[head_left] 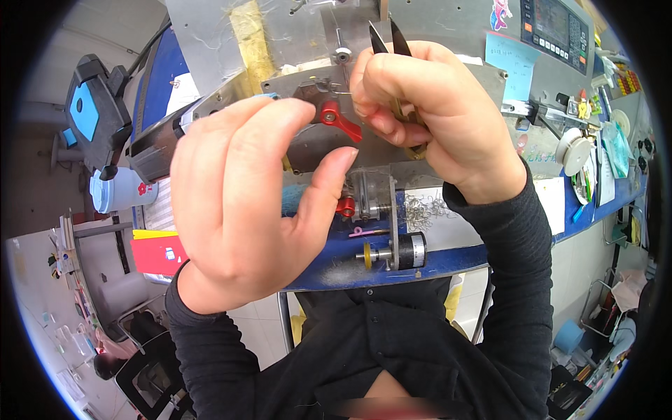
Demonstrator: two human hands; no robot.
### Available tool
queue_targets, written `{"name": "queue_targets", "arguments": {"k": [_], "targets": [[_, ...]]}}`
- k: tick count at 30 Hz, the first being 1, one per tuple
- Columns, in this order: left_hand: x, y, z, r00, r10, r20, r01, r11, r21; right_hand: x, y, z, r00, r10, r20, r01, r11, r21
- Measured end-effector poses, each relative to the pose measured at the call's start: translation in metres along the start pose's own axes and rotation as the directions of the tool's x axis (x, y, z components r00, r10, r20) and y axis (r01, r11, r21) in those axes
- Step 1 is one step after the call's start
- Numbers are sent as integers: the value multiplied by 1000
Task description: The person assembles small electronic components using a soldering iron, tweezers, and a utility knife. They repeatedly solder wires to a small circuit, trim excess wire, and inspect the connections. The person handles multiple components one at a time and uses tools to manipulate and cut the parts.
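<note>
My left hand [238, 196] is held in front of the machine, thumb and fingers apart with a gap between them. Just beyond that gap is a red clamp lever [339, 123] on the metal machine [308, 150]. My right hand [434, 105] is closed around a pair of snips with dark pointed blades [379, 40] that stick up past the knuckles; brassy handle parts show below the fingers. A thin wire [341, 93] reaches from the machine to the right fingertips; whether they pinch it is hidden. A second red lever [346, 206] sits lower, beside the left thumb.
Small bent wire pieces [423, 210] lie scattered on a white sheet. A black cylindrical part with a yellow ring [367, 255] sits at the blue table's near edge. A control panel [556, 35] stands at back right, white spools [575, 150] at right, a light-blue bucket [122, 190] at left.
</note>
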State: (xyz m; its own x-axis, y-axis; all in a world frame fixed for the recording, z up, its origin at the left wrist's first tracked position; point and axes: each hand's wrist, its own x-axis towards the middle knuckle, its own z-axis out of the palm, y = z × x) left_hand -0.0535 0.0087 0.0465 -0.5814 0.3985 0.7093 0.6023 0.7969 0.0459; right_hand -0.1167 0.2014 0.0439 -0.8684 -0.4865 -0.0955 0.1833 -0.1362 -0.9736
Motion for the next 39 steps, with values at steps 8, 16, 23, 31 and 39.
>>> {"name": "queue_targets", "arguments": {"k": [8,16,23,31,39], "targets": [[-1,13,0,977,-175,121,183,981,-57,-1,1,3,999,-32,-34,31,998,-48],[3,17,2,972,-195,131,199,980,-21,1,3,2,1000,7,7,-7,1000,29],[4,17,7,975,-191,115,190,982,20,3,2,0,1000,-7,22,8,1000,-14],[8,15,11,984,-115,133,102,989,105,5,6,1,1000,-17,-2,17,1000,5],[33,-10,-8,914,163,372,-214,972,99,-16,1,-5,968,-209,-140,136,902,-409]]}}
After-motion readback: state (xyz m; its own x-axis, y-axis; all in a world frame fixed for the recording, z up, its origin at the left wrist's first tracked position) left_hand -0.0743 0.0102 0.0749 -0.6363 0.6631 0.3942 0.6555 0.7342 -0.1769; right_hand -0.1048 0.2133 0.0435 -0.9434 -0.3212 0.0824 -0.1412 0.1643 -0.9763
